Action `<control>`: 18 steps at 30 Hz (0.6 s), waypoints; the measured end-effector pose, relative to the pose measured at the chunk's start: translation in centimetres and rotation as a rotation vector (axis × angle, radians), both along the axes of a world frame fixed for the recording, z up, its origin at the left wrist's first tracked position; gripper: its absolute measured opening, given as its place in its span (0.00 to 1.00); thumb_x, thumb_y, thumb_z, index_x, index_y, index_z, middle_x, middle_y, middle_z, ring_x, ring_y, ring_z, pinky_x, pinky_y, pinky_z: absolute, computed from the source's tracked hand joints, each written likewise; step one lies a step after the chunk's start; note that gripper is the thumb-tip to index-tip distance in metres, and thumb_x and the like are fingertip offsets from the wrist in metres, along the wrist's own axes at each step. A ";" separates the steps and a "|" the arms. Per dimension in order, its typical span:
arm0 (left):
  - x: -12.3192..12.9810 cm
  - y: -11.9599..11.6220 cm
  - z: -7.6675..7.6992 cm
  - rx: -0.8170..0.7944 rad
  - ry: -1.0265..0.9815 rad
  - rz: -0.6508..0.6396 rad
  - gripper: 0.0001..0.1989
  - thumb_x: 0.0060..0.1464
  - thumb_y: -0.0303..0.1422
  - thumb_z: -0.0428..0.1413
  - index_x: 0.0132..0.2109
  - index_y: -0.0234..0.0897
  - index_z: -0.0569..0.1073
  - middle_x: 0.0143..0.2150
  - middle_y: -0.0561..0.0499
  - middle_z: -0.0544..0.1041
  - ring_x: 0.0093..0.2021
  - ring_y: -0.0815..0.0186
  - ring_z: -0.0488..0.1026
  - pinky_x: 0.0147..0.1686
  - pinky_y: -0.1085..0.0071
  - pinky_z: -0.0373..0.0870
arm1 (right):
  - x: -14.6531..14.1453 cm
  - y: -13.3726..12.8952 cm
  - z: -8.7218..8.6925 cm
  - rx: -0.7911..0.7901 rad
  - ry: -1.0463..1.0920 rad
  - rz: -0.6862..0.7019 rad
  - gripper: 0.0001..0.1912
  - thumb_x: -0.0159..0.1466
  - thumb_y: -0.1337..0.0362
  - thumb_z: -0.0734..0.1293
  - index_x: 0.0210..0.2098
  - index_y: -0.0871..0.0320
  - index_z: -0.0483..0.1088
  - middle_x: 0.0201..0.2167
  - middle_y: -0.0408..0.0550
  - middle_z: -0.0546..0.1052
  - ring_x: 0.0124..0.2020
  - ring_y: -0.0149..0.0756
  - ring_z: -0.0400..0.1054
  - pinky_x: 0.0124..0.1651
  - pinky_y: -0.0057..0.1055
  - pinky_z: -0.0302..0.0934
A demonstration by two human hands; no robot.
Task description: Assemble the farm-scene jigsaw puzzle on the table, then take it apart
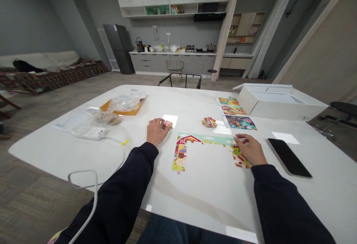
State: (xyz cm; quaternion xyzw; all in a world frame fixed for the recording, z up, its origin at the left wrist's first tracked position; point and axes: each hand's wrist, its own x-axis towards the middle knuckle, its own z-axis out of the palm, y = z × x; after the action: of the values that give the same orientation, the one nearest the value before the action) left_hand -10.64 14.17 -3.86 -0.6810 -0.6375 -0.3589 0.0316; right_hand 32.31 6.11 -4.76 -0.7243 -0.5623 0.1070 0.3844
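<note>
soft indoor light, bright reflected patches, faint shadows, stretched wide-angle edges

Left hand (156,130) pinching, fingers curled; right hand (251,149) palm down, fingers bent.

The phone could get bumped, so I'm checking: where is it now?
In the head view, the phone lies on the right side of the table, just right of the right hand and nearer the camera than the white box.
</note>
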 end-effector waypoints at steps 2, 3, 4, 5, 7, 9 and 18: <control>0.2 0.2 -0.2 -0.012 0.013 -0.008 0.12 0.55 0.40 0.63 0.44 0.41 0.73 0.45 0.44 0.77 0.48 0.50 0.71 0.49 0.55 0.68 | 0.0 0.0 0.0 -0.002 -0.004 0.000 0.23 0.58 0.46 0.66 0.42 0.57 0.78 0.36 0.51 0.80 0.34 0.42 0.72 0.44 0.41 0.66; 0.2 0.3 -0.3 -0.013 0.011 -0.015 0.11 0.55 0.39 0.63 0.43 0.41 0.73 0.45 0.45 0.77 0.48 0.50 0.71 0.50 0.55 0.68 | 0.0 0.0 0.0 -0.003 -0.003 -0.002 0.23 0.58 0.47 0.66 0.42 0.57 0.78 0.36 0.51 0.80 0.34 0.42 0.72 0.44 0.40 0.66; 0.2 0.4 -0.5 -0.011 0.002 -0.024 0.11 0.54 0.38 0.63 0.42 0.41 0.73 0.44 0.45 0.77 0.47 0.51 0.71 0.50 0.56 0.68 | 0.0 0.0 0.0 -0.005 -0.002 -0.005 0.22 0.59 0.47 0.66 0.42 0.56 0.78 0.36 0.51 0.80 0.34 0.42 0.73 0.43 0.40 0.66; 0.2 0.5 -0.6 -0.007 -0.015 -0.033 0.11 0.53 0.36 0.64 0.42 0.41 0.72 0.44 0.45 0.77 0.47 0.52 0.71 0.50 0.56 0.68 | 0.0 0.0 0.0 -0.009 -0.001 -0.008 0.22 0.59 0.47 0.66 0.42 0.56 0.78 0.36 0.50 0.80 0.35 0.42 0.73 0.43 0.40 0.66; 0.1 0.7 -0.7 0.004 -0.063 -0.053 0.12 0.52 0.35 0.65 0.42 0.40 0.71 0.44 0.46 0.76 0.47 0.53 0.71 0.52 0.56 0.68 | 0.0 0.0 0.0 -0.013 0.002 -0.011 0.21 0.59 0.48 0.66 0.42 0.56 0.78 0.38 0.50 0.80 0.35 0.42 0.72 0.43 0.40 0.66; 0.1 0.7 -0.6 0.028 -0.113 -0.070 0.15 0.50 0.34 0.66 0.42 0.41 0.70 0.44 0.46 0.75 0.47 0.53 0.71 0.52 0.55 0.68 | -0.1 0.0 0.0 -0.009 0.006 -0.010 0.21 0.59 0.48 0.66 0.42 0.56 0.78 0.39 0.50 0.80 0.35 0.42 0.72 0.44 0.41 0.66; 3.5 -10.6 2.9 0.081 -0.263 -0.424 0.18 0.49 0.30 0.69 0.46 0.43 0.73 0.49 0.47 0.76 0.53 0.54 0.72 0.54 0.56 0.72 | 0.0 0.0 -0.3 0.035 0.000 0.006 0.19 0.60 0.50 0.66 0.42 0.56 0.78 0.40 0.51 0.81 0.34 0.41 0.71 0.46 0.41 0.66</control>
State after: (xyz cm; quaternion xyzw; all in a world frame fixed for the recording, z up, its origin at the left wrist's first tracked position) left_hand -7.18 3.54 -0.99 -0.7453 -0.4639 -0.4683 -0.1003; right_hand 32.30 6.15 -5.09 -0.7157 -0.5664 0.0983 0.3967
